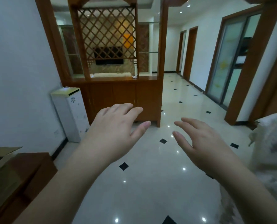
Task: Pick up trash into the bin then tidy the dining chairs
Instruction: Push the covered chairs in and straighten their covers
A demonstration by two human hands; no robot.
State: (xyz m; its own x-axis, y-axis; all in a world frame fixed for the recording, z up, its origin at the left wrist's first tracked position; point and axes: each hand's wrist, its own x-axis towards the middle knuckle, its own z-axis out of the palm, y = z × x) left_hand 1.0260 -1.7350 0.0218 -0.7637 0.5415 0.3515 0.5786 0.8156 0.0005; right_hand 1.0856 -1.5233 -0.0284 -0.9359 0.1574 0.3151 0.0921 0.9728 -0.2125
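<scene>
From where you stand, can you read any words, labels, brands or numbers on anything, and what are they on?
None can be read.
White cabinet: flower decals only, no text.
Cardboard box: no print visible.
Glass door: a blurred yellow pattern, not readable as text.

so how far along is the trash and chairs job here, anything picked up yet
Nothing looks done from this view. The left hand and right hand are both open and empty, held out over the tiled floor. A small white crumpled scrap, possibly trash, sits on the wooden divider cabinet. No bin or dining chairs are visible, so both steps seem left.
</scene>
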